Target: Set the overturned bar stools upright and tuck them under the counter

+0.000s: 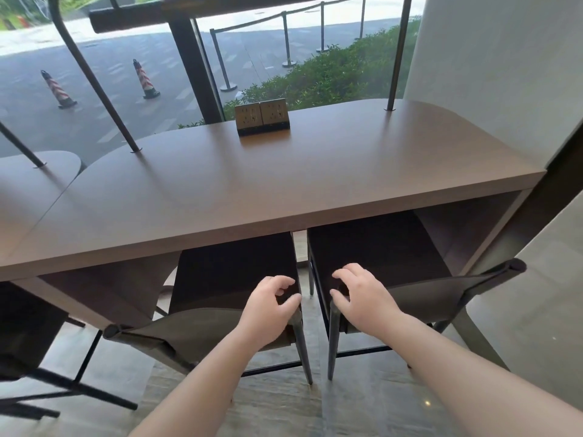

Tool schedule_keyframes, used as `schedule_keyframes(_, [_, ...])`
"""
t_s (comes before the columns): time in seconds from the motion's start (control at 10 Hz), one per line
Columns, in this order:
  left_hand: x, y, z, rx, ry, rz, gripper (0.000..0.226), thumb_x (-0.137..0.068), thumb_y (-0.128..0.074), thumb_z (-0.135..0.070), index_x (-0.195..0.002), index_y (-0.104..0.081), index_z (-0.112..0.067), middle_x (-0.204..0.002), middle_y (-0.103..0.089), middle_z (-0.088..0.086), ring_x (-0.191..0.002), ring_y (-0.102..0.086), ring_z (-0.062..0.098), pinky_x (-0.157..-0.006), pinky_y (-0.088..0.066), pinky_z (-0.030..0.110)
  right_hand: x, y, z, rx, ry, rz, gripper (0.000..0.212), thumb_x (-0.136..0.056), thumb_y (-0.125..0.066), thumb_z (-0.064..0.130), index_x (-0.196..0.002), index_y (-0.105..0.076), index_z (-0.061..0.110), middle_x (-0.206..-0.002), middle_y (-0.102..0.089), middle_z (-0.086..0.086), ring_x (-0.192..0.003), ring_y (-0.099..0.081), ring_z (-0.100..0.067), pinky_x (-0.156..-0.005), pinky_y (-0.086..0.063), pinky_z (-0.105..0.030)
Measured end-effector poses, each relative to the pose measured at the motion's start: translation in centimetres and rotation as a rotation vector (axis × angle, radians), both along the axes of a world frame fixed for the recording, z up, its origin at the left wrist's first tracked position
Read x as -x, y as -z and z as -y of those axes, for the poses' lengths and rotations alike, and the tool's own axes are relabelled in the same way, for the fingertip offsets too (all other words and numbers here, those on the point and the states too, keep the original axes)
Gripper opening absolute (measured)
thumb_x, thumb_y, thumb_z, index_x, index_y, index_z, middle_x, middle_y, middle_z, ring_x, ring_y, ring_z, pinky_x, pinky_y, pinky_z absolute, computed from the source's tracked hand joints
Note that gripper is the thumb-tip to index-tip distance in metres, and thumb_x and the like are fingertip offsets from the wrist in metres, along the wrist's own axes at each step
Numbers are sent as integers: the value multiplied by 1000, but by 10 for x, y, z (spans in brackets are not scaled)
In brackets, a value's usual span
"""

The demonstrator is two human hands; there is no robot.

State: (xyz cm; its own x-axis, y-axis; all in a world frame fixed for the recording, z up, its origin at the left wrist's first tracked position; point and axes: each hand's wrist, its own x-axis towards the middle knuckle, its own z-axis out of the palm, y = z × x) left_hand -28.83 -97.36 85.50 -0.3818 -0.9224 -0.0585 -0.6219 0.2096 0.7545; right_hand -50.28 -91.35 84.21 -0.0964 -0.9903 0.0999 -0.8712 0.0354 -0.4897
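Observation:
Two dark bar stools stand upright side by side, their seats pushed partly under the brown counter [284, 178]. The left stool [195, 329] and the right stool [435, 294] show their low curved backrests toward me. My left hand [271, 307] is over the right end of the left stool's backrest, fingers loosely curled and thumb lying by the top edge. Over the left end of the right stool's backrest is my right hand [359, 294], its fingers spread and bent downward. Neither hand plainly closes round a backrest.
A double socket box [263, 116] sits at the counter's back edge. Thin dark posts [104, 89] rise from the counter top. Another dark stool [28, 335] stands at the left under a second counter [34, 171]. A pale wall [504, 89] bounds the right side.

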Motion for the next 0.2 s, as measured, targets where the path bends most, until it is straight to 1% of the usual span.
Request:
schedule_keyframes(0.1, [0,-18,-7,-218,-192,-333,12,-92,-64,-33,-101,-68,-40,-97,-71,-18,-94,-67,1,-72,-49,15,-4,-15,-3,-41,89,400,27,-96,-55,37,-122,-58,28,-111,-56,16,-97,-56,-3,-77,-44,-15])
schedule_keyframes(0.2, [-3,-29,-10,-364,-290,-605,15,-96,-59,-29,-102,-73,-33,-101,-75,-8,-95,-70,12,-76,-51,27,-5,-32,-7,-100,203,864,14,-99,-52,33,-109,-62,31,-99,-67,9,-94,-65,-10,-71,-52,-17])
